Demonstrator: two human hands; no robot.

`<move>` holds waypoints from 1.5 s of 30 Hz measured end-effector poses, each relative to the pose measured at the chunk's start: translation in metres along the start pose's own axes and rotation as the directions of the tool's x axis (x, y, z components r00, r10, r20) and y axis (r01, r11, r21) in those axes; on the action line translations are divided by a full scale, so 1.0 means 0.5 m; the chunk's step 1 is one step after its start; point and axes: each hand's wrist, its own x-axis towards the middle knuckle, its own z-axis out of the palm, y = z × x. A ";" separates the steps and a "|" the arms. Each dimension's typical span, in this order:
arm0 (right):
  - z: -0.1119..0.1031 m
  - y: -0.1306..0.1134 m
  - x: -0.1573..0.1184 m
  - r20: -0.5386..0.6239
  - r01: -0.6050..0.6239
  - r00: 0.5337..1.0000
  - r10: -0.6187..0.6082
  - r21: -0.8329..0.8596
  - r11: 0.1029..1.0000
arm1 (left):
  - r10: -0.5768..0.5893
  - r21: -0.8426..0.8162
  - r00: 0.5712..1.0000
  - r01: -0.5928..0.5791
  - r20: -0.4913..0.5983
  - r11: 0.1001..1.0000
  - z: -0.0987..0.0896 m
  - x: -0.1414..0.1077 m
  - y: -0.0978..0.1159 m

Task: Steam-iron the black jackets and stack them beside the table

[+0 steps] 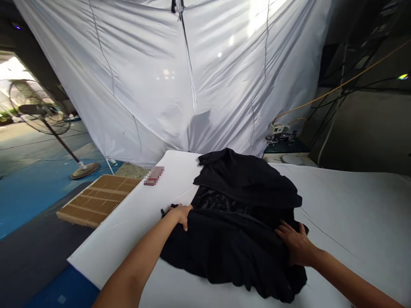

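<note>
A black jacket [224, 244] lies spread and rumpled on the white table [138, 222], its front parted so that a shiny dark lining shows in the gap. At the jacket's left edge my left hand [180, 215] is closed on the cloth, some of its fingertips hidden in the folds. My right hand [297, 244] rests on the right side of the jacket, fingers apart and lying over the fabric near the opening.
A blurred reddish item [154, 176] lies on the table's far left. Beyond the left edge are a flattened cardboard box [99, 199] and a standing fan [61, 141]. White sheeting [150, 85] hangs behind; a machine [280, 134] stands at the back right.
</note>
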 end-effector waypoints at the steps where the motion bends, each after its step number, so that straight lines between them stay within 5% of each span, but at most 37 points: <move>1: -0.002 -0.005 0.008 -0.019 -0.013 1.000 0.013 0.006 1.000 | 0.011 0.044 0.999 -0.013 0.033 0.999 0.007 -0.009 0.000; 3: -0.028 -0.002 0.022 -0.003 -0.102 0.995 0.102 0.030 0.994 | 0.002 0.127 1.000 -0.003 0.007 0.992 0.006 -0.023 0.012; 5: -0.085 0.016 0.031 0.047 -0.245 0.969 0.243 0.038 0.969 | 0.006 0.158 0.986 0.020 -0.166 0.987 -0.019 -0.030 0.034; 6: -0.123 0.028 0.032 0.030 -0.320 0.947 0.319 0.031 0.947 | 0.010 0.158 0.954 0.040 -0.301 0.987 -0.040 -0.033 0.047; 8: -0.203 0.051 0.024 -0.133 -0.427 0.895 0.426 0.021 0.904 | 0.009 0.127 0.814 0.080 -0.581 0.989 -0.087 -0.039 0.073; 10: -0.270 0.067 0.006 -0.538 -0.545 0.691 0.482 0.048 0.837 | 0.020 0.090 0.630 0.079 -0.776 0.993 -0.130 -0.046 0.096; 11: -0.291 0.072 -0.006 -0.693 -0.587 0.553 0.463 0.069 0.806 | 0.050 0.099 0.592 0.050 -0.804 0.994 -0.144 -0.049 0.104; 12: -0.302 0.076 -0.018 -0.785 -0.607 0.456 0.419 0.070 0.792 | 0.099 0.131 0.620 0.007 -0.778 0.991 -0.151 -0.052 0.110; 13: -0.301 0.080 -0.029 -0.813 -0.601 0.447 0.374 0.037 0.798 | 0.156 0.174 0.692 -0.044 -0.705 0.984 -0.150 -0.054 0.113; 14: -0.290 0.083 -0.039 -0.790 -0.565 0.515 0.332 -0.021 0.825 | 0.207 0.214 0.781 -0.096 -0.589 0.972 -0.142 -0.054 0.113; 16: -0.243 0.087 -0.053 -0.617 -0.414 0.741 0.263 -0.112 0.903 | 0.243 0.249 0.907 -0.162 -0.343 0.955 -0.108 -0.049 0.109; 18: -0.179 0.086 -0.060 -0.428 -0.287 0.874 0.231 -0.072 0.955 | 0.220 0.242 0.940 -0.157 -0.262 0.957 -0.064 -0.037 0.106; 20: -0.122 0.075 -0.064 -0.338 -0.213 0.918 0.208 0.022 0.977 | 0.221 0.223 0.919 -0.152 -0.327 0.963 -0.024 -0.020 0.109; 25: -0.066 0.016 -0.082 -0.325 -0.040 0.943 0.075 0.115 0.993 | 0.331 0.231 0.868 -0.259 -0.371 0.938 0.009 0.017 0.145; 30: -0.026 -0.021 -0.096 -0.351 -0.011 0.935 0.050 0.111 0.994 | 0.425 0.199 0.817 -0.375 -0.391 0.905 -0.044 0.002 0.140; 32: 0.008 -0.037 -0.095 -0.346 -0.033 0.937 0.052 0.062 0.998 | 0.412 0.227 0.875 -0.361 -0.254 0.905 -0.063 -0.012 0.122; 34: 0.044 -0.053 -0.088 -0.374 -0.057 0.926 0.046 -0.018 0.998 | 0.323 0.283 0.946 -0.310 0.002 0.907 -0.060 -0.025 0.103; 36: 0.074 -0.064 -0.077 -0.428 -0.065 0.904 0.021 -0.089 0.994 | 0.183 0.330 0.953 -0.257 0.241 0.908 -0.030 -0.036 0.086; 38: 0.095 -0.065 -0.063 -0.466 -0.066 0.885 0.003 -0.118 0.991 | 0.062 0.366 0.934 -0.198 0.351 0.909 0.019 -0.045 0.072; 41: 0.112 -0.046 -0.042 -0.428 -0.044 0.904 0.007 -0.077 0.996 | 0.109 0.381 0.987 -0.147 0.120 0.913 0.089 -0.051 0.059; 45: 0.116 -0.006 -0.004 -0.351 -0.022 0.936 0.005 -0.043 0.999 | 0.240 0.372 0.959 -0.170 -0.150 0.913 0.118 -0.017 0.070</move>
